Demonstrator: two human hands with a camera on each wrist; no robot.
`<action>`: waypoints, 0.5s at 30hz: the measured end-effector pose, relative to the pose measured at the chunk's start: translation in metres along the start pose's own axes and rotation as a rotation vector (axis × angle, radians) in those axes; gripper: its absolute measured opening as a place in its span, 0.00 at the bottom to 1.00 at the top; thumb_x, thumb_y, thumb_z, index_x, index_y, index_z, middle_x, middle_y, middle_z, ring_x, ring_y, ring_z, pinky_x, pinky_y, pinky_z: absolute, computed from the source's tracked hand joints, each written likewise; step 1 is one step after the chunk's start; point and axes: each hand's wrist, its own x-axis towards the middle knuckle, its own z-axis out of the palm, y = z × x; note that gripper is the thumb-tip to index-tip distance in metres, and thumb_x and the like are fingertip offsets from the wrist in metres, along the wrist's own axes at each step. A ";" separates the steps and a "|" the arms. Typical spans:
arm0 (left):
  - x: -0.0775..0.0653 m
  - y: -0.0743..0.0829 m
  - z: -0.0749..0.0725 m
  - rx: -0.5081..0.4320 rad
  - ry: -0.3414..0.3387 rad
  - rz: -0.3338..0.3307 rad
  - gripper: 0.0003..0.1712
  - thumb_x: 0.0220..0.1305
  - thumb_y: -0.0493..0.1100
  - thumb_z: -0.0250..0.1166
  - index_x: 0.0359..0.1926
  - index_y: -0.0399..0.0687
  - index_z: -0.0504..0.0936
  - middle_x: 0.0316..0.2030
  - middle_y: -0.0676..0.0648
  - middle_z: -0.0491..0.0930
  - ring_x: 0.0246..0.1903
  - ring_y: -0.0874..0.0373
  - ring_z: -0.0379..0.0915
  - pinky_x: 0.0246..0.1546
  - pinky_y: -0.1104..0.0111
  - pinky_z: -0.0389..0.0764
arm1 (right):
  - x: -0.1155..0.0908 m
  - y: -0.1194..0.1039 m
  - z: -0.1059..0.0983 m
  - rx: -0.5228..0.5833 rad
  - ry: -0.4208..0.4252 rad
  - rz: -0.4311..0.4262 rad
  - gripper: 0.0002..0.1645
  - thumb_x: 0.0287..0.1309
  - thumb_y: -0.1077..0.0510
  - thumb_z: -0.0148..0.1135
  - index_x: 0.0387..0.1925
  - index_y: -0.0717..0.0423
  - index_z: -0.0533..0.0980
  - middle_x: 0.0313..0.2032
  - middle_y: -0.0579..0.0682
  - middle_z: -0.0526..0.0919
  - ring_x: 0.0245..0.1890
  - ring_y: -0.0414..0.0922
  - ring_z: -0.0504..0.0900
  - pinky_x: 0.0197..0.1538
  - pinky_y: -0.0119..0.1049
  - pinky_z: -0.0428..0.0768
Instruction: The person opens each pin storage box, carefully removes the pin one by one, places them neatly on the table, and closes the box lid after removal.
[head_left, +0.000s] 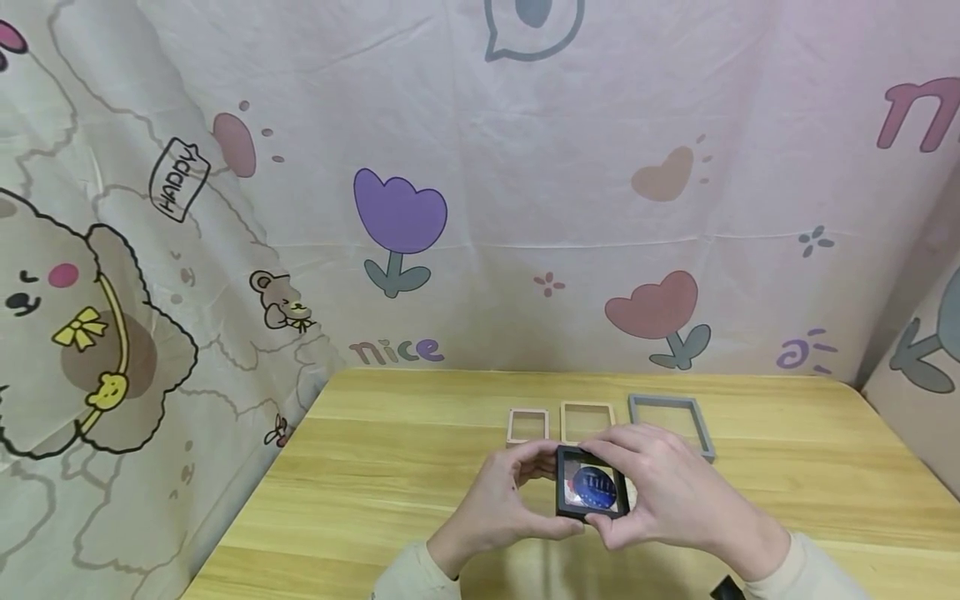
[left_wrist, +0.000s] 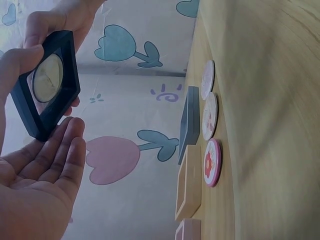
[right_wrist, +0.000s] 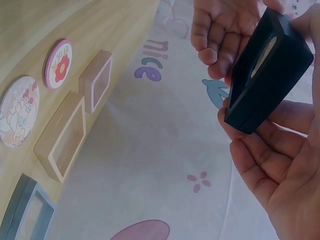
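Note:
Between both hands is a small black square display frame (head_left: 560, 485), tilted with its window facing up toward the head view. Inside the window sits a round blue disc (head_left: 596, 487) with pale markings; seen from the left wrist, the disc (left_wrist: 48, 79) looks yellowish-white. My right hand (head_left: 678, 483) grips the frame's right side, thumb at the lower edge and fingers at the upper edge. At the left side, my left hand (head_left: 498, 500) holds it by thumb and fingertips near the corners, its other fingers fairly straight.
Behind the hands stand a pink frame (head_left: 511, 427), a yellow frame (head_left: 587, 406) and a larger grey-blue frame (head_left: 705, 433). Round badges lie before them: one with a red flower (left_wrist: 212, 162), two paler ones (left_wrist: 210, 116). A printed curtain (head_left: 480, 208) closes off the table's back.

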 end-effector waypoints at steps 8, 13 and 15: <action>0.001 -0.003 0.001 -0.034 -0.012 -0.003 0.40 0.52 0.36 0.84 0.67 0.44 0.79 0.57 0.44 0.86 0.51 0.64 0.85 0.65 0.68 0.84 | -0.001 0.002 0.004 0.002 0.010 -0.002 0.39 0.23 0.41 0.83 0.46 0.50 0.86 0.39 0.37 0.87 0.36 0.36 0.84 0.38 0.31 0.84; 0.001 -0.003 0.001 -0.085 -0.024 -0.017 0.40 0.53 0.34 0.83 0.67 0.41 0.78 0.58 0.42 0.84 0.51 0.64 0.84 0.65 0.68 0.84 | -0.001 0.002 0.005 -0.001 0.013 -0.007 0.39 0.23 0.41 0.82 0.45 0.51 0.87 0.39 0.37 0.87 0.36 0.36 0.84 0.39 0.32 0.85; 0.000 -0.003 0.001 -0.094 -0.024 -0.019 0.39 0.53 0.34 0.83 0.66 0.41 0.79 0.57 0.43 0.84 0.51 0.65 0.84 0.65 0.68 0.84 | -0.001 0.001 0.006 0.001 0.014 -0.013 0.39 0.23 0.41 0.82 0.45 0.51 0.86 0.39 0.38 0.87 0.36 0.37 0.84 0.39 0.32 0.85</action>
